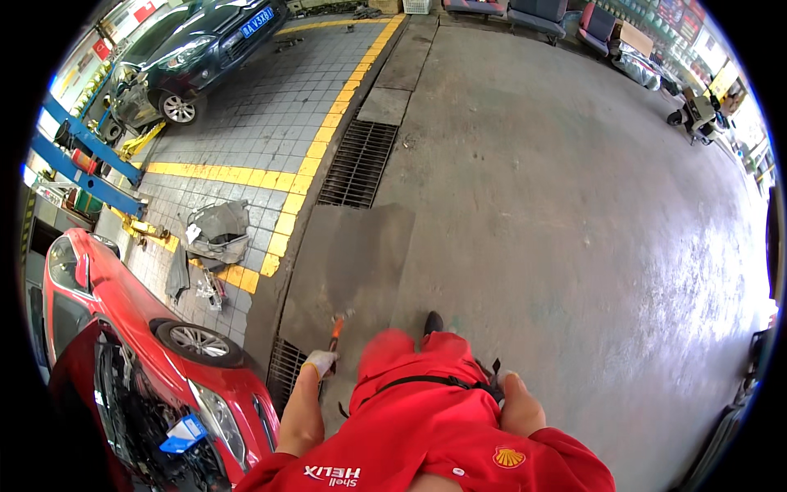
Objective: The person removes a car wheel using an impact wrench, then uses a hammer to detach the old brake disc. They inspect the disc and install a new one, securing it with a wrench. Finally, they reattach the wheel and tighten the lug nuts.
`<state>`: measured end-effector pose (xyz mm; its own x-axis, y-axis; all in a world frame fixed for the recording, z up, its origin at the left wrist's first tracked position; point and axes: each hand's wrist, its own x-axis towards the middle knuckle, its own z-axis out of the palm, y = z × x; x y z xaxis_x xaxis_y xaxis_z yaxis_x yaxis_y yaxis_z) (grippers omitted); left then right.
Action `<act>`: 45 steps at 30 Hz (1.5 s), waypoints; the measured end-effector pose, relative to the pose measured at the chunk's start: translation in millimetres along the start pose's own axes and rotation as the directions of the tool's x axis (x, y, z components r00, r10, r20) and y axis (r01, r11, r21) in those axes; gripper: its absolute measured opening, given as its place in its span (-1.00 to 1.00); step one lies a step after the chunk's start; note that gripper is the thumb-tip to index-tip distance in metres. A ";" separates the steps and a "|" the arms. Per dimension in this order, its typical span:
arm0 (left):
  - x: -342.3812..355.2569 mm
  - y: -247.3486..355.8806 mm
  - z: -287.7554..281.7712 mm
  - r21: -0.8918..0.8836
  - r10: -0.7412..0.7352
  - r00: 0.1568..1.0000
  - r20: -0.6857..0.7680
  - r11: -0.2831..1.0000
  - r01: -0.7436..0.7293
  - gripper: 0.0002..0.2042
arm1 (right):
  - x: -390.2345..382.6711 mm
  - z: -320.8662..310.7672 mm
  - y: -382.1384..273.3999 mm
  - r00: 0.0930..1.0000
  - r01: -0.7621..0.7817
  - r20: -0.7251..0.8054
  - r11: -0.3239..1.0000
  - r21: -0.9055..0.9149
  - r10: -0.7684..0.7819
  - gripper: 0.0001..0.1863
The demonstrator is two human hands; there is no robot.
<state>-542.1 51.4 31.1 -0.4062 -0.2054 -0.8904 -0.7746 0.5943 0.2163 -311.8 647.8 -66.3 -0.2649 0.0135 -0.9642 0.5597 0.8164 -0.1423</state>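
My left hand, in a pale work glove, is closed around a tool with an orange shaft. The tool points forward over the floor, and a small metallic end shows at its tip; its exact kind is unclear. By my right hip, my right hand is curled beside a slim dark object that sticks up past it. Most of that hand's fingers are hidden, and I cannot make out what the object is. A black belt crosses my red work clothes.
At left stands a red car with its engine bay exposed. A dark car stands behind blue lift posts. Removed dark panels lie on the tiles. Floor grates run ahead; seats and a scooter stand far right.
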 end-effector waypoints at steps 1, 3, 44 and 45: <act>19.3 7.0 0.9 0.007 -0.083 0.995 0.049 0.997 0.082 -0.62 | -3.5 -50.9 -20.8 0.996 -0.092 0.030 0.989 0.111 0.089 -0.62; 29.0 35.5 12.9 0.243 -0.114 0.972 0.203 0.968 0.063 -0.60 | 6.0 -120.2 -38.3 0.953 -0.303 0.114 0.894 0.329 0.281 -0.58; 523.7 1233.7 -383.5 -0.187 -0.279 0.922 0.267 0.924 0.334 -0.82 | 413.3 -1573.9 -697.7 0.967 -0.190 -0.035 0.806 0.560 0.252 -0.52; 541.5 1259.6 -390.2 -0.236 -0.344 0.893 0.291 0.878 0.416 -0.83 | 432.3 -1606.4 -711.7 0.958 -0.199 -0.048 0.776 0.599 0.283 -0.54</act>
<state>-1927.0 385.3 -22.3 0.0453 -0.1617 -0.9858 -0.9638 0.2525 -0.0857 -2086.0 1000.1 -22.3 -0.1332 0.2722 -0.9530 0.9572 0.2848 -0.0524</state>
